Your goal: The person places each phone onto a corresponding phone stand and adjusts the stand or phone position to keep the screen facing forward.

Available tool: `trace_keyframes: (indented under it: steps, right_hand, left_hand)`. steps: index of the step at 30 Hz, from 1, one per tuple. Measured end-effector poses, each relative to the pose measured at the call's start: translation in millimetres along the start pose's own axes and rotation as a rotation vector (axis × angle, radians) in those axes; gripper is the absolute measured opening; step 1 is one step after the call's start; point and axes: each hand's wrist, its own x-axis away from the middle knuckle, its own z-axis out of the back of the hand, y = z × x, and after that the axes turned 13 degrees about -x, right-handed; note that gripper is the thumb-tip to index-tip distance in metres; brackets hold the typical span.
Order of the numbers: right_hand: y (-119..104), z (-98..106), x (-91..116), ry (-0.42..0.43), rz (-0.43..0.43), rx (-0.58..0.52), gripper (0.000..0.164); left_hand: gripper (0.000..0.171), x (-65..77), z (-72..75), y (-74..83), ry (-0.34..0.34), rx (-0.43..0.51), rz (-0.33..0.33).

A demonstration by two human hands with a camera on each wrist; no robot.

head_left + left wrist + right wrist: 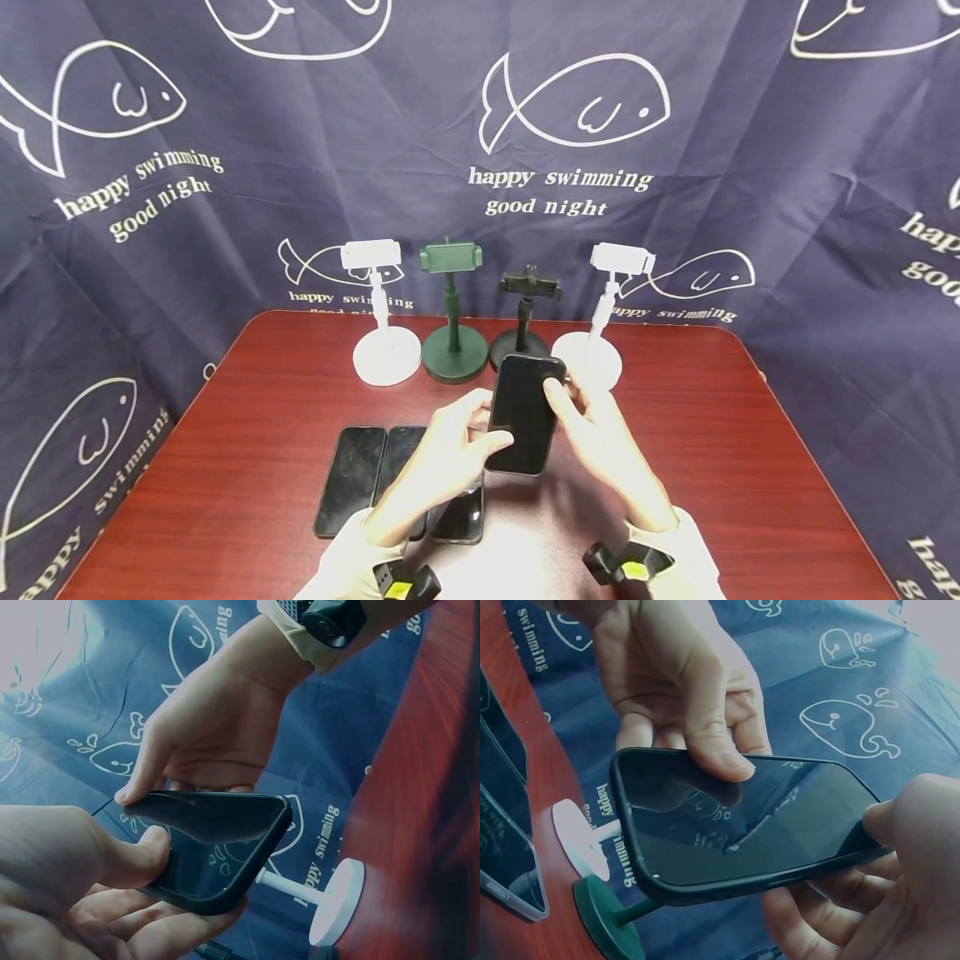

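Held phone: glossy, glass-like screen, smooth plastic-looking rim. Phones left of it have glossy screens. Stands beyond it look smooth plastic. Table below it shows wood grain, smooth sheen. Backdrop behind it is creased, matt cloth.

The head view looks forward and down over the worktop; both wrist views, closer and tilted sideways, share the phone from opposite sides, the left's hazy corner hard to read.
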Motion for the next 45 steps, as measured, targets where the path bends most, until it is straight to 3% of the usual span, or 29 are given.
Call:
trace_keyframes:
  steps: [8,16,25,32,45]
  right_hand:
    - [3.0,-4.3,0.6,-0.082,0.020,-0.008,0.029]
    - [2.3,-8.6,1.8,-0.080,0.014,0.043,0.027]
    - [5.5,-14.5,0.5,-0.172,0.088,0.004,0.024]
    - [7.1,-16.8,0.7,-0.191,0.131,0.052,0.017]
    - [-2.6,-18.4,2.2,-0.183,0.036,-0.047,0.014]
  left_hand:
    - [0.029,0.5,5.1,2.4,0.029,0.025,0.029]
    - [0.033,0.3,9.7,5.2,0.064,0.012,0.017]
    - [0.032,-0.6,15.1,5.8,0.125,0.033,0.041]
    - [0.033,-1.2,19.8,5.9,0.170,0.108,0.065]
    - [0.035,-3.5,19.4,6.8,0.177,0.131,0.065]
